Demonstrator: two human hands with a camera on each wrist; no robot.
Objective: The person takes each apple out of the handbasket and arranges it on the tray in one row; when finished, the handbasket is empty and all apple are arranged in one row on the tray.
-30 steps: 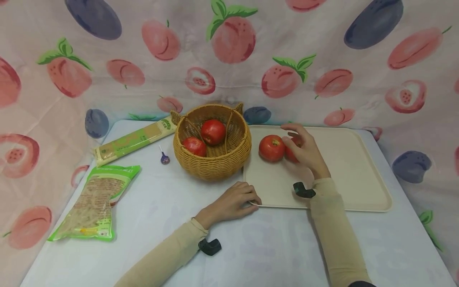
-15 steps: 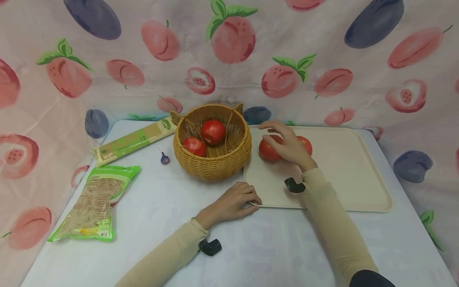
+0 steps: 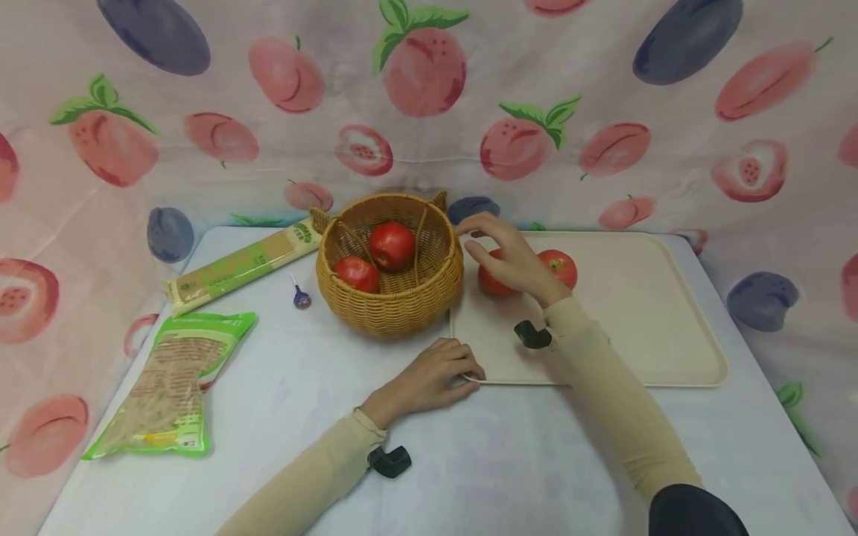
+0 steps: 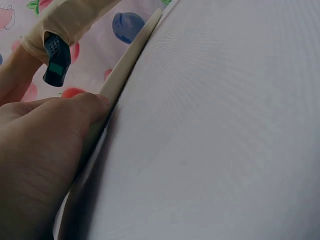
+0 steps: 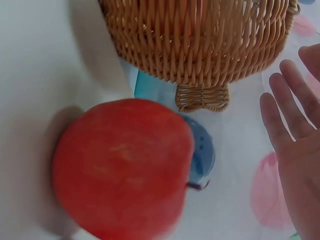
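Observation:
My left hand [image 3: 429, 376] holds the near left corner of a cream tray [image 3: 657, 313], its thumb along the rim in the left wrist view. Above the tray my right hand [image 3: 512, 260] hovers with loosely bent fingers and nothing in them, fingertips close to the wicker basket's [image 3: 392, 313] right side. Partly under that hand lies one red apple [image 3: 491, 281]; a second apple [image 3: 561, 266] sits just right of it. Two more red apples [image 3: 392, 246] are in the basket. In the right wrist view, the fingers [image 5: 282, 100] stand clear of the stemmed apple [image 5: 125, 170].
Left of the basket lies a small lollipop [image 3: 302, 299]. Behind it a long green-and-tan packet [image 3: 244, 266] slants across the table. A green-edged clear bag [image 3: 170, 387] lies at the table's left. Fruit-printed cloth [image 3: 429, 149] hangs behind.
My right hand has moved left, from over the right apple, past the left one, towards the basket. The left hand stays on the tray corner. The view has shifted slightly.

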